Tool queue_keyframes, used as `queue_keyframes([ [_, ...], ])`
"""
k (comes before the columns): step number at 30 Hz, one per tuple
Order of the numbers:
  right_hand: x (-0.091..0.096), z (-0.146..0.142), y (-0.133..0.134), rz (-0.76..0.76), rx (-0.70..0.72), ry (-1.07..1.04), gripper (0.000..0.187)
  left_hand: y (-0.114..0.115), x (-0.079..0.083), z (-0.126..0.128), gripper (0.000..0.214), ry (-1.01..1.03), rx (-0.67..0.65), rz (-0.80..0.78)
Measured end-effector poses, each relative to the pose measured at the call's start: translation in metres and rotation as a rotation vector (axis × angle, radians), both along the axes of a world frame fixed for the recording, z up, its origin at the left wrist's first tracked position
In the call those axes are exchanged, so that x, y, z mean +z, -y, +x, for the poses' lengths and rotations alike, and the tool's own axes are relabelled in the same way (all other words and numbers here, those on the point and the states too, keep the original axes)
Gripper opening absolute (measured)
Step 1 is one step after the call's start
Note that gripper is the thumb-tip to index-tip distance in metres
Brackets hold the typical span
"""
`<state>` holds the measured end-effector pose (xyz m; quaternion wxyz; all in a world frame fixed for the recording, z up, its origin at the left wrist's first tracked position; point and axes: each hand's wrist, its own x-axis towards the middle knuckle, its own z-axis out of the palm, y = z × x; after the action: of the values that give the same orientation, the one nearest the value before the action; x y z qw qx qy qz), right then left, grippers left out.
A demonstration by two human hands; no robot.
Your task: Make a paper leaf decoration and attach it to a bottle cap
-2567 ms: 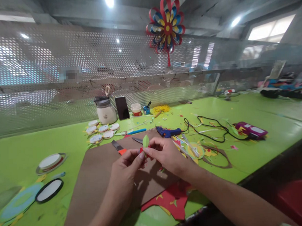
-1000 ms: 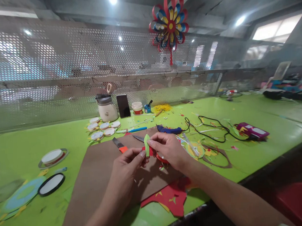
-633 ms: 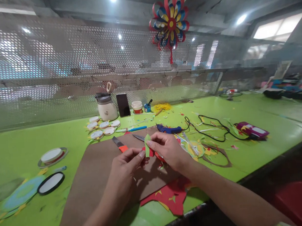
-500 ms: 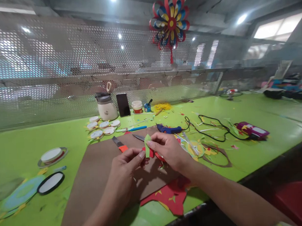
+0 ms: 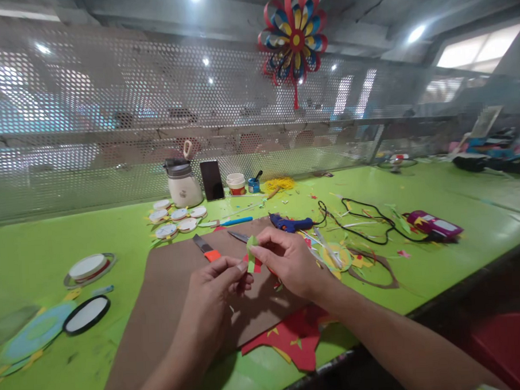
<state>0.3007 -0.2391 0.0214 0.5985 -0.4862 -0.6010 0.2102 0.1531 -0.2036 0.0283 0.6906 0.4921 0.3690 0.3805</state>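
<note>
Between my two hands is a small light-green paper piece (image 5: 251, 258) with red paper against it. My left hand (image 5: 216, 283) pinches its lower left side between thumb and fingers. The upper right part is pinched by my right hand (image 5: 288, 257), its fingers curled. Both hands are above a brown board (image 5: 161, 297). An orange-handled knife (image 5: 211, 255) lies on the board just beyond my left hand. A dark pointed blade (image 5: 238, 235) shows past my right hand, the rest of that tool mostly hidden.
A blue glue gun (image 5: 291, 223) with a black cord lies behind my right hand. Red paper cut-outs (image 5: 298, 343) stick out under the board's near edge. A white jug (image 5: 183, 184), a phone (image 5: 212, 181) and round discs (image 5: 177, 221) stand or lie farther back.
The green paper has tilted and curled at its top under my right fingers. My hands have otherwise hardly moved.
</note>
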Motion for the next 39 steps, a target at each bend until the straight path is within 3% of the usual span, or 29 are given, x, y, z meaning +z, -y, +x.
queue_keyframes([
  [7,0.003,0.0,0.006,0.096,0.039,0.076,0.009,-0.003,-0.002,-0.002,0.013,0.081,-0.019,-0.091],
  [12,-0.001,0.004,0.006,0.055,0.031,0.037,0.011,-0.004,-0.005,-0.003,0.012,0.068,-0.03,-0.086],
  [19,-0.002,0.004,0.001,0.001,0.102,-0.117,0.01,-0.003,-0.008,-0.002,0.018,-0.061,-0.017,0.132],
  [25,0.0,0.002,-0.001,0.016,0.005,-0.095,0.01,-0.001,-0.009,-0.001,0.017,-0.042,-0.018,0.139],
  [32,-0.006,-0.001,0.0,0.029,-0.107,0.002,0.012,0.005,0.001,0.003,0.018,0.048,-0.03,0.029],
  [39,-0.012,-0.002,-0.001,0.047,-0.114,-0.001,0.008,0.008,0.005,0.004,0.017,0.089,-0.053,0.027],
])
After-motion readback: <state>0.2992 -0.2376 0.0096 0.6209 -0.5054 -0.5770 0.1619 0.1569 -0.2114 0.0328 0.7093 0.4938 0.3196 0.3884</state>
